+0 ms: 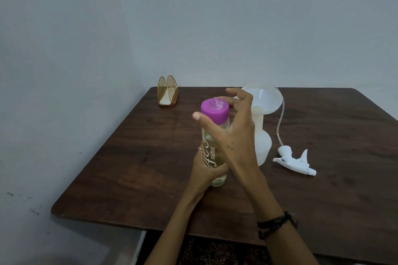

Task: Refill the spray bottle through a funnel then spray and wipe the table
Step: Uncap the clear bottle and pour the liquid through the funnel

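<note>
A: Containers noted?

B: Two. Clear refill bottle w/ purple cap, held upright just above or on the table, contact can't be told. Pale yellowish liquid is seen inside, approx. to the shoulder. White spray bottle is stood just right of it, behind the right hand; translucent, fill level can't be read. White funnel is seated in its neck, a trace of pale liquid is seen at the funnel throat.

A: Sprayer?

B: Trigger head is laid on the table right of the spray bottle, dip tube curved up toward the funnel.

A: Hands?

B: Left hand is wrapped round the refill bottle's lower body, fingers closed on it. Right hand is held at the cap, fingers spread, thumb at the cap's left edge; actual grip can't be told.

A: Writing?

B: White script on the refill bottle, read sideways: "zepto" is made out; larger cursive partly hidden, unread.

A: Other?

B: Gold wire napkin holder w/ white napkin, far left corner.
</note>
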`<act>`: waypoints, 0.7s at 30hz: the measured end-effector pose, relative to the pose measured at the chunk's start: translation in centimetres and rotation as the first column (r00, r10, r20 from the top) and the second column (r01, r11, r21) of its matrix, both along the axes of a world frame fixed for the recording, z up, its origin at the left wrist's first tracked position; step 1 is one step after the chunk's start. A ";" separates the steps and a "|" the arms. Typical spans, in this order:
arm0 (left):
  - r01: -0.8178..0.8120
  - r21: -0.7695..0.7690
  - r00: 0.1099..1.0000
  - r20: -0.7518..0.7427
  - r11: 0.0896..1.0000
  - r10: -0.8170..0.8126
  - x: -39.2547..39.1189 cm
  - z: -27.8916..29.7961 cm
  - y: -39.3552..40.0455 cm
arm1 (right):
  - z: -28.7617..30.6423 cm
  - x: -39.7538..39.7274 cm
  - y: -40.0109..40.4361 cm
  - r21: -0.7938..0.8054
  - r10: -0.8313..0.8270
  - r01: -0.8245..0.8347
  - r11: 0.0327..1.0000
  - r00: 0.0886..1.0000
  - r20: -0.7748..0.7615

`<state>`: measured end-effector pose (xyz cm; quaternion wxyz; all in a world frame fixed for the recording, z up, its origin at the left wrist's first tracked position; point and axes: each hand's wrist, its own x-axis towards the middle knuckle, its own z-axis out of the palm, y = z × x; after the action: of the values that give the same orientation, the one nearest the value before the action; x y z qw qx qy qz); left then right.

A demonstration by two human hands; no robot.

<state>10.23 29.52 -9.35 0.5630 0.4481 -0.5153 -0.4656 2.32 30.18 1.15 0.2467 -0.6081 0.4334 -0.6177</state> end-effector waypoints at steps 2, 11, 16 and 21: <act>-0.010 -0.003 1.000 0.000 1.000 0.010 0.0 0.0 0.0 | 0.3 0.2 -0.3 0.018 0.011 -0.010 1.000 0.997 -0.077; -0.024 -0.007 0.999 0.024 1.000 0.024 0.0 -0.4 -0.3 | -0.5 -1.7 0.6 -0.098 -0.086 0.088 0.991 0.996 0.024; -0.051 0.006 0.997 0.059 0.999 0.051 -0.3 -0.1 -0.2 | -0.9 -0.6 1.3 -0.116 -0.029 0.047 0.992 0.988 0.154; 0.017 0.029 0.989 0.145 0.999 -0.021 0.0 0.2 0.0 | -0.6 0.4 0.7 -0.034 0.018 -0.018 0.999 1.000 -0.004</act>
<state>10.25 29.52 -9.13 0.5132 0.4837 -0.5528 -0.4439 2.77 30.88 0.57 0.2410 -0.6173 0.4179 -0.6215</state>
